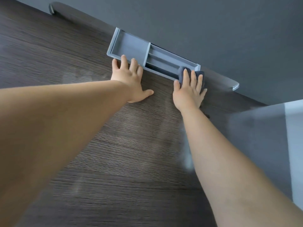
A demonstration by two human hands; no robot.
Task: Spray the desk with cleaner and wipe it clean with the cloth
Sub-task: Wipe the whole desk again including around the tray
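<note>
Dark grey matte wall point(213, 22) across upper frame; paler grey blurred panel point(270, 136) lower right; soft, even light.

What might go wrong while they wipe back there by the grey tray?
The cloth under the right hand is pressed against the tray's end; a firm push might shift the tray or snag the cloth on its dividers. The left hand lies flat on the desk, so it may smudge the damp-looking streaks.
</note>
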